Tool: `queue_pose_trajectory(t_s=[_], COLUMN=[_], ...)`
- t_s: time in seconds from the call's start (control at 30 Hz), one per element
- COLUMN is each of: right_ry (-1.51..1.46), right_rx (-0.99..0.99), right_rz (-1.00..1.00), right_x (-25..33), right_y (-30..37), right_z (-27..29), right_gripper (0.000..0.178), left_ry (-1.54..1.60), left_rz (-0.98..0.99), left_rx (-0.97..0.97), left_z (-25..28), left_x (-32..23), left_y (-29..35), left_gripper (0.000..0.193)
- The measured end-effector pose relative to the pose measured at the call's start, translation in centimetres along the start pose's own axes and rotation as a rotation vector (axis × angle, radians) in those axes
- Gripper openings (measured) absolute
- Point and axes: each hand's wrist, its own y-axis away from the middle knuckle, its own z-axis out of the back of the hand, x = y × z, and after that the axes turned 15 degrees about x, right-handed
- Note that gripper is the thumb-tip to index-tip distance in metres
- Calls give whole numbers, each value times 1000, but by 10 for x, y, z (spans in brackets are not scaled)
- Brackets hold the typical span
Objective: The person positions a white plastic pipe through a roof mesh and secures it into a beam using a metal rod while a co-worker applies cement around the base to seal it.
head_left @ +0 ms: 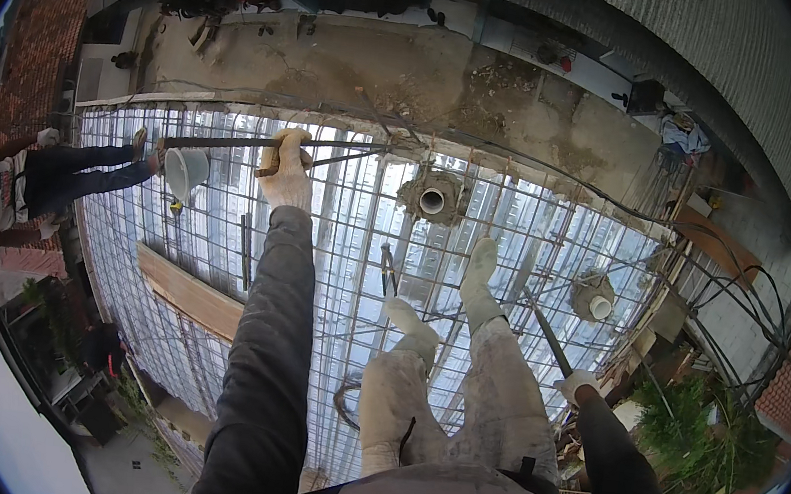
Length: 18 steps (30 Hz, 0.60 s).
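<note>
A worker in grey sleeves stands on a grid of steel rebar (344,270) laid over shiny metal decking, the gloved left hand (289,165) stretched forward with its fingers curled round a long dark bar (222,141). The bar lies crosswise above the grid, between a white bucket (186,172) and a round pipe (432,200) set in a collar of mortar. The gloved right hand (579,386), low at the right, has its fingers wrapped about the near end of a dark rod (551,341), which slants forward over the mesh near a second pipe (600,307). At left, a co-worker (43,173) in dark trousers stands beside the bucket.
</note>
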Motion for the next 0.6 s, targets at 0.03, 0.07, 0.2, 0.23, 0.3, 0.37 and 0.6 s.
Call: queue_pose_trajectory(t_s=[0.03, 0.07, 0.2, 0.23, 0.3, 0.37, 0.6], right_ry=[-69, -188, -438, -466, -465, -566, -572], right_rx=[-15, 4, 7, 17, -66, -68, -133], right_rz=[71, 90, 248, 298, 289, 243, 116], right_x=[22, 20, 39, 50, 40, 30, -26], right_y=[24, 29, 33, 40, 47, 57, 64], right_z=[12, 13, 5, 1, -24, -52, -191], right_gripper=[57, 53, 47, 49, 51, 51, 60], left_ry=[-28, -83, -101, -183, -338, -366, -96], left_rz=[-10, -7, -34, -33, 89, 149, 92], left_rx=[-18, 32, 141, 44, -138, -146, 146], left_z=[8, 4, 31, 55, 31, -4, 20], left_x=[1, 0, 1, 12, 20, -12, -3], left_y=[-1, 0, -15, -38, -27, 2, -11], left_gripper=[15, 15, 37, 41, 48, 50, 44])
